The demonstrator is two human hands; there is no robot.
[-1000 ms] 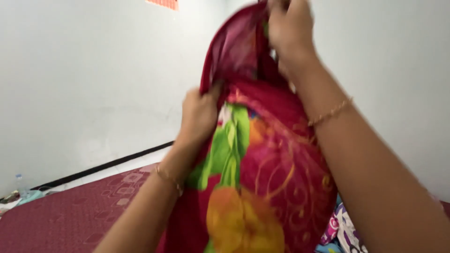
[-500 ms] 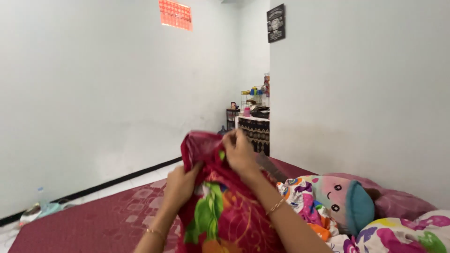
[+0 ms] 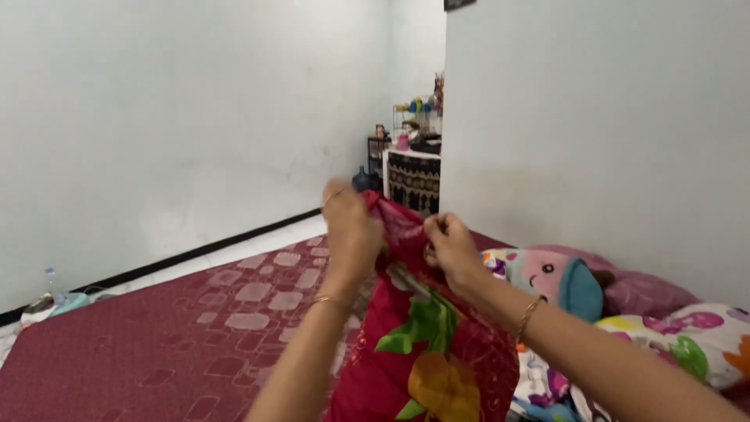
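**Both hands grip the top of a red floral cover**

A maroon mattress (image 3: 156,328) fills the left. At centre, the left hand (image 3: 351,230) and right hand (image 3: 451,250) pinch the upper edge of the red floral pillowcase (image 3: 426,344) (both closed on it). A plush toy (image 3: 558,281) lies right.

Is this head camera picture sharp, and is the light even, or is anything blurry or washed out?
In the head view, the light is soft and even, with no harsh glare on the white wall. The left hand looks smeared by motion; the right hand and the red flowered cloth are a little soft. The far shelf is too small and hazy to read.
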